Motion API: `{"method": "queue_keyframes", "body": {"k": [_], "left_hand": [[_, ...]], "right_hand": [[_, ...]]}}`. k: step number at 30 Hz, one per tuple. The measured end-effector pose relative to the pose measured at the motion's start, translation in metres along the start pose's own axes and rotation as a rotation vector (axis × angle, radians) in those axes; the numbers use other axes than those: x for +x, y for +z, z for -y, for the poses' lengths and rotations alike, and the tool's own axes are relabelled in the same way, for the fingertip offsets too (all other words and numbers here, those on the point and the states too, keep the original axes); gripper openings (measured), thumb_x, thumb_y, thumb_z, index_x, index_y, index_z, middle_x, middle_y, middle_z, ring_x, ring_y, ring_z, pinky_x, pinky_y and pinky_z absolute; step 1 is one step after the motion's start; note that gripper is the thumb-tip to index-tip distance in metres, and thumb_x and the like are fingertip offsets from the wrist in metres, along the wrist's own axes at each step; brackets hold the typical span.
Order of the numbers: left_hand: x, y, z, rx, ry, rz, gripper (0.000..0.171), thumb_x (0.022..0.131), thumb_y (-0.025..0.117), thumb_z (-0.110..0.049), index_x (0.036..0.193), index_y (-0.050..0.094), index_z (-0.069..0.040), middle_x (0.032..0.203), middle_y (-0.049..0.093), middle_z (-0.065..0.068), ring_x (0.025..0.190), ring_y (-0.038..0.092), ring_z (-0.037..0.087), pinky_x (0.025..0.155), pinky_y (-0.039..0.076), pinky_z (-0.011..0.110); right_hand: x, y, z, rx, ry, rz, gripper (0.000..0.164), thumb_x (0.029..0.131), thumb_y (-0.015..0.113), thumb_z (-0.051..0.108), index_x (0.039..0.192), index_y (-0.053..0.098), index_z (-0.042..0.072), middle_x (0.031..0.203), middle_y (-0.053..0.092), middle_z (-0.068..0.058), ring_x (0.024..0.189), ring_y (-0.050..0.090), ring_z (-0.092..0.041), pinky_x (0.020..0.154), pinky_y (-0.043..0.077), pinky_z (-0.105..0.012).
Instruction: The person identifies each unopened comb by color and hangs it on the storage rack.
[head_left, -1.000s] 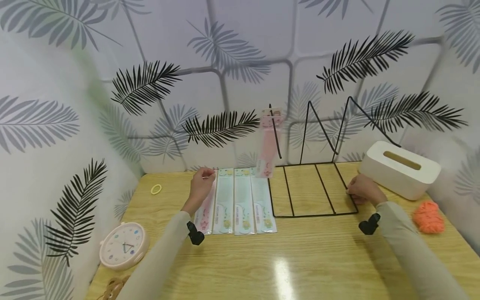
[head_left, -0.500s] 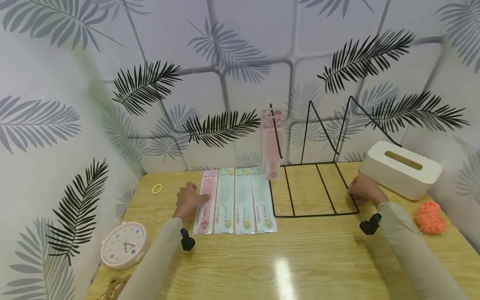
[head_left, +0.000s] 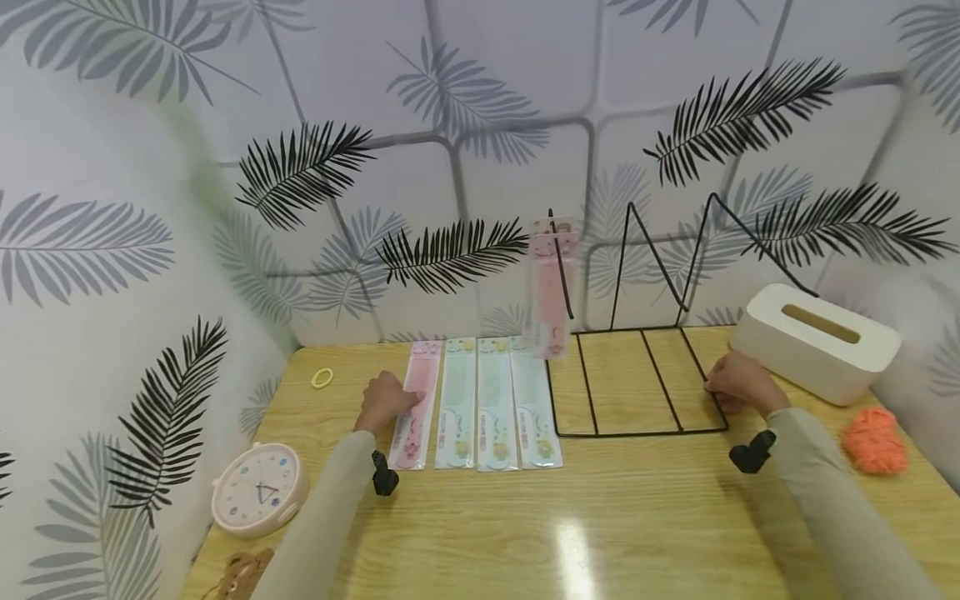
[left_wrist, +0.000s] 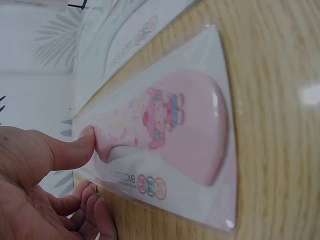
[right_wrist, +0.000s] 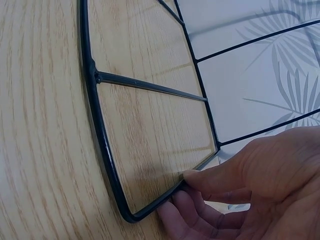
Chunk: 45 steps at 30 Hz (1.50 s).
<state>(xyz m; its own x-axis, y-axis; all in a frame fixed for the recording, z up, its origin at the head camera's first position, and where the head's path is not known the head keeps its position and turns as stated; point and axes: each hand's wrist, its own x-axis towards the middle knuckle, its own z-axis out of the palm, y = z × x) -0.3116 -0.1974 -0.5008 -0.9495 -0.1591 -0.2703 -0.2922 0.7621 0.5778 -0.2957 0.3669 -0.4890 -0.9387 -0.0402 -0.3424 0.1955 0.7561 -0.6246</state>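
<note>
A pink comb in a clear sleeve (head_left: 408,433) lies on the table at the left end of a row. My left hand (head_left: 384,402) is at its left side; the left wrist view shows the thumb pressing on the comb's sleeve (left_wrist: 195,130), with the other fingers curled at its edge. Three packaged green combs (head_left: 493,408) lie to its right. A black wire rack (head_left: 637,434) stands beside them, and a packaged pink comb (head_left: 551,296) hangs from its left hook. My right hand (head_left: 742,382) pinches the rack's right base rail, seen closer in the right wrist view.
A white tissue box (head_left: 817,342) is right of the rack, with an orange yarn ball (head_left: 874,442) in front. At the left are a yellow ring (head_left: 322,378), a pink clock (head_left: 258,490) and a brown bear figure (head_left: 243,575). Patterned wall covering rises behind the table.
My left hand has come down from the pink sleeve's upper end to its left side, and its fingers have closed in. The hanging comb has swung straighter. My right hand stays on the rail.
</note>
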Motion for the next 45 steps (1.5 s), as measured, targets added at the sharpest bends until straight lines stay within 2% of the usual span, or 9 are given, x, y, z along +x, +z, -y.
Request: {"method": "queue_keyframes", "body": {"k": [5, 12, 15, 17, 22, 29, 34, 39, 45], "left_hand": [[0.003, -0.001, -0.002, -0.020, -0.021, 0.024, 0.043, 0.097, 0.075, -0.027, 0.115, 0.056, 0.007, 0.100, 0.059, 0.016, 0.090, 0.054, 0.028, 0.076, 0.047, 0.035], [0.004, -0.013, 0.009, -0.306, -0.019, 0.111, 0.029, 0.095, 0.073, -0.012, 0.085, 0.048, -0.001, 0.078, 0.051, 0.007, 0.066, 0.050, 0.016, 0.059, 0.040, 0.027], [0.002, -0.017, 0.011, -0.362, 0.010, 0.108, 0.022, 0.096, 0.071, -0.009, 0.099, 0.054, 0.004, 0.088, 0.056, 0.010, 0.073, 0.055, 0.017, 0.062, 0.045, 0.026], [0.000, -0.022, 0.008, -0.390, 0.047, 0.092, 0.029, 0.097, 0.069, -0.009, 0.114, 0.053, 0.008, 0.097, 0.058, 0.014, 0.079, 0.057, 0.019, 0.065, 0.049, 0.026], [-0.007, -0.047, -0.015, -0.471, 0.179, 0.024, 0.032, 0.103, 0.062, -0.012, 0.125, 0.053, 0.010, 0.122, 0.066, 0.030, 0.095, 0.066, 0.021, 0.072, 0.054, 0.025], [-0.018, -0.077, -0.051, -0.559, 0.323, -0.031, 0.036, 0.107, 0.060, -0.014, 0.137, 0.054, 0.006, 0.132, 0.066, 0.030, 0.094, 0.070, 0.013, 0.079, 0.060, 0.025], [-0.030, -0.076, -0.071, -0.642, 0.406, -0.059, 0.042, 0.104, 0.065, -0.010, 0.143, 0.056, 0.001, 0.130, 0.068, 0.027, 0.091, 0.071, 0.010, 0.075, 0.061, 0.024], [-0.039, -0.071, -0.089, -0.683, 0.485, -0.096, 0.037, 0.102, 0.068, -0.010, 0.137, 0.062, 0.001, 0.125, 0.068, 0.023, 0.094, 0.070, 0.013, 0.074, 0.064, 0.026], [-0.052, -0.071, -0.108, -0.709, 0.588, -0.114, 0.032, 0.102, 0.069, -0.011, 0.130, 0.066, 0.005, 0.120, 0.071, 0.029, 0.087, 0.072, 0.009, 0.073, 0.065, 0.033]], "right_hand": [[-0.002, -0.003, 0.001, -0.005, -0.009, 0.006, 0.012, 0.097, 0.058, 0.001, 0.091, 0.064, -0.009, 0.072, 0.058, -0.006, 0.063, 0.059, -0.016, 0.060, 0.060, -0.034], [-0.002, -0.005, 0.000, -0.029, -0.014, 0.002, 0.014, 0.097, 0.060, 0.001, 0.084, 0.060, -0.004, 0.071, 0.057, -0.005, 0.063, 0.059, -0.016, 0.059, 0.060, -0.034], [-0.003, -0.004, 0.002, -0.028, -0.007, 0.000, 0.016, 0.097, 0.060, 0.001, 0.081, 0.059, -0.001, 0.070, 0.056, -0.005, 0.063, 0.058, -0.016, 0.059, 0.060, -0.034], [-0.005, -0.004, 0.003, -0.033, -0.016, -0.005, 0.016, 0.097, 0.060, 0.000, 0.081, 0.060, -0.002, 0.069, 0.056, -0.004, 0.062, 0.058, -0.016, 0.059, 0.060, -0.034], [-0.004, -0.001, 0.006, -0.042, -0.017, -0.014, 0.019, 0.097, 0.059, -0.001, 0.078, 0.060, -0.001, 0.064, 0.054, -0.002, 0.060, 0.057, -0.014, 0.057, 0.060, -0.032], [0.000, 0.001, 0.004, -0.030, 0.020, -0.017, 0.028, 0.098, 0.059, 0.001, 0.071, 0.055, 0.007, 0.062, 0.050, 0.000, 0.059, 0.056, -0.013, 0.058, 0.060, -0.031], [0.001, 0.002, 0.001, -0.041, 0.016, -0.017, 0.034, 0.097, 0.059, 0.001, 0.066, 0.051, 0.011, 0.060, 0.049, 0.001, 0.057, 0.056, -0.013, 0.056, 0.059, -0.030], [0.002, 0.004, 0.000, -0.048, 0.000, -0.025, 0.033, 0.097, 0.059, 0.001, 0.066, 0.051, 0.012, 0.059, 0.048, 0.002, 0.056, 0.055, -0.012, 0.055, 0.058, -0.029], [0.005, 0.002, -0.001, -0.041, 0.000, -0.013, 0.039, 0.096, 0.058, 0.001, 0.062, 0.046, 0.016, 0.057, 0.045, 0.004, 0.055, 0.053, -0.011, 0.055, 0.057, -0.028]]}}
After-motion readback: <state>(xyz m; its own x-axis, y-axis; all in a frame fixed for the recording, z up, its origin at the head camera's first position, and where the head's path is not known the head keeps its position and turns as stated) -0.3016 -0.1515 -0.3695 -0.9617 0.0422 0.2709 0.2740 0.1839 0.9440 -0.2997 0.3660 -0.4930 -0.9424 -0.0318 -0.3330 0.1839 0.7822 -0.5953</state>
